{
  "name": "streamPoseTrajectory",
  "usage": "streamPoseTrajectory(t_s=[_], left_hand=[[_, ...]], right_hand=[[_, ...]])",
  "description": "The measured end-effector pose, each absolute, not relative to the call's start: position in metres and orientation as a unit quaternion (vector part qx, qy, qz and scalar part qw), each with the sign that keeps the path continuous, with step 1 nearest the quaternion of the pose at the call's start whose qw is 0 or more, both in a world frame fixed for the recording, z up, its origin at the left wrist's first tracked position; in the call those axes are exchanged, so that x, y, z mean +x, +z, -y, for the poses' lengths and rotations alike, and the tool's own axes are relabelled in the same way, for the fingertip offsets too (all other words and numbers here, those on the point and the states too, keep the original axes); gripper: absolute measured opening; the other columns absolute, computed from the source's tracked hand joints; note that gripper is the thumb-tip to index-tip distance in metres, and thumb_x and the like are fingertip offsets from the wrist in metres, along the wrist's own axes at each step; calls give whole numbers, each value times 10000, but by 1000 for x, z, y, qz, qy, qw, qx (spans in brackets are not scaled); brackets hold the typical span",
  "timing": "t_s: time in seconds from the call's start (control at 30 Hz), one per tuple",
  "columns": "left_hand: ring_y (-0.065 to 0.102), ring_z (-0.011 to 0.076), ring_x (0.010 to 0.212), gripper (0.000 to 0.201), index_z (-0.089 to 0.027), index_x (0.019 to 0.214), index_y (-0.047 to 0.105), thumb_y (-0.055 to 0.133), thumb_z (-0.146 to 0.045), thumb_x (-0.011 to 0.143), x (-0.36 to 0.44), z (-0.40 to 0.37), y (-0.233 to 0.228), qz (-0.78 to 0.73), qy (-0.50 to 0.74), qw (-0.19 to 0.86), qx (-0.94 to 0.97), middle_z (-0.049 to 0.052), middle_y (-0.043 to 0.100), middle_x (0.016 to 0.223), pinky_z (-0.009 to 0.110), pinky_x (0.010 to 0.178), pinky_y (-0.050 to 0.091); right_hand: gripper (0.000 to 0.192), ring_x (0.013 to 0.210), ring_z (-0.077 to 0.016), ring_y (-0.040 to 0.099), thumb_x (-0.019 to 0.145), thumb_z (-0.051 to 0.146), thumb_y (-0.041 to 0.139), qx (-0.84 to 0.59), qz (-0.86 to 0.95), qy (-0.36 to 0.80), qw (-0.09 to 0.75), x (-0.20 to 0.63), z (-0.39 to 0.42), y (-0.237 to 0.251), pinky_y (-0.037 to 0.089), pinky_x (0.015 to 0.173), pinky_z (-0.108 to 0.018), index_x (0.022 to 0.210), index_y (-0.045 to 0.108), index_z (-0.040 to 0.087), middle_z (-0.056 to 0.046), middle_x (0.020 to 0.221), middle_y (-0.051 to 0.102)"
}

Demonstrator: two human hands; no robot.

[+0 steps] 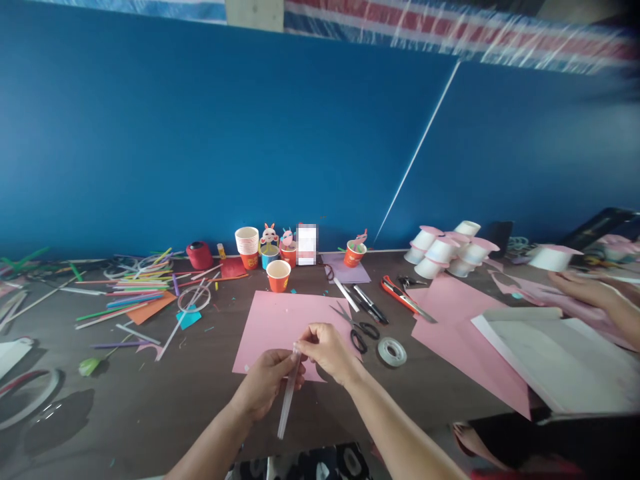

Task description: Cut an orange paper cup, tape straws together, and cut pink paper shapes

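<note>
Both hands meet over the pink paper sheet (280, 327): the left hand (265, 383) grips a clear straw (289, 400), the right hand (327, 350) pinches its top; scissors (356, 327) lie at three o'clock.

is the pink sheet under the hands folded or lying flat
Flat and spread. The pink sheet lies open on the table, corners out, no crease visible. Both hands hold a clear straw above its near edge.

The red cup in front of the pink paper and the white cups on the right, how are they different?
The red cup stands alone, mouth up; the white cups are piled together, mouths down. The red cup carries a printed mark; the white cups look plain and have pink pieces on them. Both sit on the table, beyond the hands.
</note>
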State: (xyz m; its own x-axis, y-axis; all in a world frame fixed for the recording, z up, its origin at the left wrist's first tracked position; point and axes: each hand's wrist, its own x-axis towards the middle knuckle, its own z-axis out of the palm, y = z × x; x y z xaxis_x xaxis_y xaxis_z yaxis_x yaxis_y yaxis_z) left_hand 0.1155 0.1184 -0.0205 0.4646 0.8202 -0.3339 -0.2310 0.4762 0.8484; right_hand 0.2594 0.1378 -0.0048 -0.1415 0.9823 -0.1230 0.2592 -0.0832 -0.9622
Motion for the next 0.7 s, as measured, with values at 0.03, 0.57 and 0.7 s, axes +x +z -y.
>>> streamPoseTrajectory(t_s=[0.03,0.57,0.7], left_hand=[[523,104,532,328,-99,719,618,594,-423,672,116,-118,-21,-393,343,760,387,39,601,646,230,542,392],[576,147,589,346,-104,730,611,591,-442,662,115,-117,-19,-434,366,711,415,51,616,642,256,579,432],[592,160,613,357,-101,766,621,576,-444,677,114,-116,-18,-427,358,718,417,84,640,712,260,586,433]], right_hand=[[152,461,-74,474,658,280,583,-543,564,501,368,259,-138,-5,375,426,-164,648,558,131,8,556,554],[288,598,-121,540,692,408,572,-498,577,510,399,258,-126,1,409,556,-202,687,620,124,-17,626,610],[293,550,-113,523,714,409,544,-503,582,496,403,256,-124,2,395,519,-198,670,620,130,-7,592,593]])
